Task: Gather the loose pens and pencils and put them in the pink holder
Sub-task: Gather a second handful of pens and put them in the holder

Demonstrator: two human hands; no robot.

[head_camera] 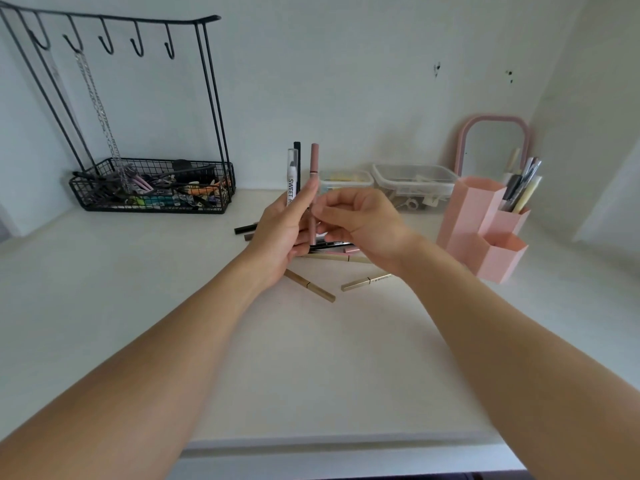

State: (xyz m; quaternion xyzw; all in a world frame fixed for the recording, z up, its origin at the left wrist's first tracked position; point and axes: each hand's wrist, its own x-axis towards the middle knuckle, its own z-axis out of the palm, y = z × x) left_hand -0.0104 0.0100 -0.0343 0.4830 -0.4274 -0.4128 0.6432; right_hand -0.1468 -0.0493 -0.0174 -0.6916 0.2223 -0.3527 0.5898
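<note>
Both hands meet above the middle of the white desk [104,306]. Curled around three upright pens, the left hand [282,237] holds a white pen [292,174] with black lettering, a black pen [297,148] just behind it and a dusty pink pen [314,161]. The right hand [360,225] pinches that pink pen low on its barrel with thumb and fingertips. Under the hands, more loose pens lie on the desk: a gold pencil [310,285] near the left wrist, another gold pen [365,281] by the right wrist, and a small heap of dark and beige ones [332,249] partly hidden. The pink holder [478,216] stands well to the right, with several pens [523,188] upright in its back compartment. Behind it are a pink mirror [493,140] and two clear lidded boxes [412,178]. A black wire rack [152,188] stands at the far left.
</note>
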